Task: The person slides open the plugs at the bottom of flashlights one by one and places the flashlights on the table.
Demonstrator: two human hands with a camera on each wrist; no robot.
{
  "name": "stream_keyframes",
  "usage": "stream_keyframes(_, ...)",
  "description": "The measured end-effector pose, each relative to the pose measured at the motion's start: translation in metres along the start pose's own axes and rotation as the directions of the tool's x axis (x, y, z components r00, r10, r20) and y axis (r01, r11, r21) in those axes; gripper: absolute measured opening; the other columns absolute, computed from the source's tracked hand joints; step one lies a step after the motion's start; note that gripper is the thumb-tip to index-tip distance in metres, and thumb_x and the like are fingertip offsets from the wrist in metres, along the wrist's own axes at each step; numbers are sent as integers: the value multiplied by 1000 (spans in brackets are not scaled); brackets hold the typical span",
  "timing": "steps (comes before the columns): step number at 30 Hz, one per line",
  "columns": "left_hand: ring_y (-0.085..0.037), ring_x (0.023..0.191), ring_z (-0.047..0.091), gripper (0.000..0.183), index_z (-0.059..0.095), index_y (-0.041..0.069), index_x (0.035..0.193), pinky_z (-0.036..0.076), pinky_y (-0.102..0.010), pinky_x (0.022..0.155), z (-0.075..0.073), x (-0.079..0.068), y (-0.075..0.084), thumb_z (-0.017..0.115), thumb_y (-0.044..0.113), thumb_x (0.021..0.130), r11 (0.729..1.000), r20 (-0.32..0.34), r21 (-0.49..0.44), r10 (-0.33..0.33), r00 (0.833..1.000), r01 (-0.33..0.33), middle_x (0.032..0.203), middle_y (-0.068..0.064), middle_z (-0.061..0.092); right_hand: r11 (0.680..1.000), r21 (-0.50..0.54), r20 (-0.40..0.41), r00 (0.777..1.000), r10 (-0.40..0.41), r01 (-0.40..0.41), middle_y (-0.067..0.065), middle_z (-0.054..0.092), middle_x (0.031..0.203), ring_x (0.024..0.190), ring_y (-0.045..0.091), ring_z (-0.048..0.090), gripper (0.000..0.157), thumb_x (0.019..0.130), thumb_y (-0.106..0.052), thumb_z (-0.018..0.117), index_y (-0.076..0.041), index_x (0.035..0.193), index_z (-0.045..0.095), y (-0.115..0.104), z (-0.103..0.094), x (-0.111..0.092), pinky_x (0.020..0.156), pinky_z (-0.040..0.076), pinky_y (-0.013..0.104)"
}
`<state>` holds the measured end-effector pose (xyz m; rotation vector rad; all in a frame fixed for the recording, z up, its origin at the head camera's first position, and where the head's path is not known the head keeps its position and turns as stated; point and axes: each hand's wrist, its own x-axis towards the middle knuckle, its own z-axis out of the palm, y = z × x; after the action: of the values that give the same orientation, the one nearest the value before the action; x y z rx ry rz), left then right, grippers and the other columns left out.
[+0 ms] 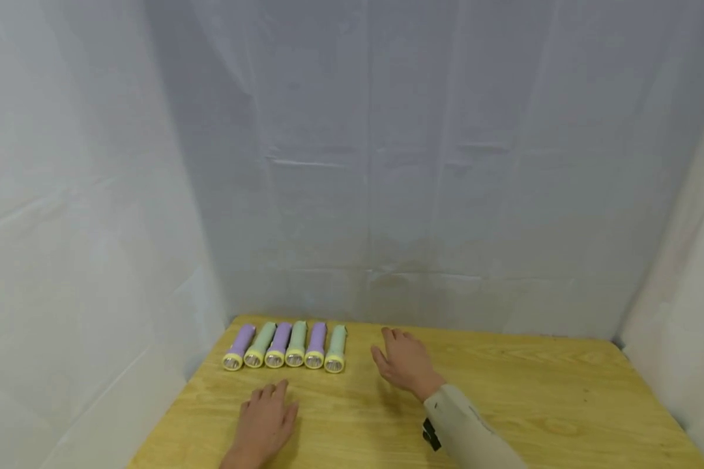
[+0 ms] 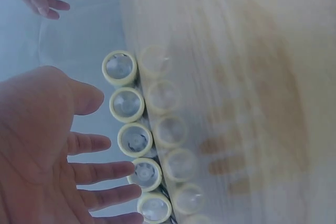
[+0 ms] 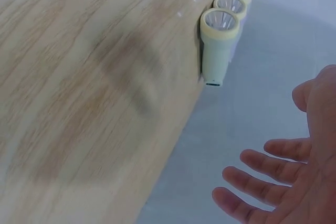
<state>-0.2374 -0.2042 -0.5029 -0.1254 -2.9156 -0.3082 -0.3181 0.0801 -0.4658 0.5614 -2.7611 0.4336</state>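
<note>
Several small flashlights, purple and mint green in turn, lie side by side in a row at the table's back left, their yellow-rimmed lenses facing me. A purple flashlight (image 1: 243, 340) ends the row on the left, and a mint green flashlight (image 1: 337, 345) ends it on the right. My left hand (image 1: 264, 420) hovers in front of the row, fingers spread and relaxed, holding nothing. To the right of the row, my right hand (image 1: 407, 361) is over the table with loosely extended fingers and nothing in them. The right wrist view shows that hand (image 3: 294, 177) apart from the nearest green flashlight (image 3: 216, 48).
The wooden table (image 1: 540, 397) reaches right and forward. A pale sheet (image 1: 422, 163) hangs behind it, with white sheets (image 1: 82, 228) at both sides. A small black device (image 1: 431, 434) sits at the right sleeve (image 1: 466, 426).
</note>
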Motion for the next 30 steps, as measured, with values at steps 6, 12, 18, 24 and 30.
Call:
stream_keyframes(6, -45, 112, 61, 47, 59, 2, 133, 52, -64, 86, -1, -8, -9, 64, 33, 98, 999, 31, 30, -20, 999, 19, 123, -22, 65, 996, 79, 86, 996, 31, -38, 27, 61, 134, 120, 42, 63, 55, 106, -39, 48, 4, 141, 51, -11, 12, 7, 98, 55, 55)
stream_keyframes(12, -43, 107, 63, 46, 59, 3, 132, 53, -64, 83, -1, -14, -17, 64, 34, 98, 999, 66, 36, -39, 997, 37, 119, -20, 67, 983, 172, 111, 993, 42, -61, 27, 60, 137, 121, 42, 63, 56, 105, -39, 49, 4, 142, 50, -20, 27, 8, 99, 55, 55)
stream_keyframes(18, -43, 109, 62, 47, 58, 3, 134, 53, -64, 84, -2, -13, -21, 63, 35, 99, 998, 85, 49, -43, 995, 39, 121, -20, 66, 960, 268, 111, 993, 51, -79, 28, 61, 136, 120, 42, 64, 54, 104, -35, 51, 6, 139, 53, -34, 39, 18, 99, 55, 55)
stream_keyframes(24, -43, 108, 63, 47, 58, 4, 134, 53, -63, 82, -6, -14, -26, 63, 36, 99, 998, 98, 52, -44, 994, 39, 121, -20, 66, 918, 379, 86, 993, 85, -112, 27, 66, 126, 111, 41, 67, 49, 102, -31, 55, 10, 131, 57, -48, 57, 24, 93, 57, 53)
stream_keyframes(30, -43, 105, 64, 45, 58, 5, 132, 54, -62, 79, -8, -15, -33, 63, 35, 99, 997, 114, 61, -52, 992, 45, 119, -19, 67, 817, 538, 104, 977, 184, -211, 29, 64, 126, 113, 42, 65, 54, 102, -32, 57, 11, 134, 54, -59, 72, 26, 91, 57, 55)
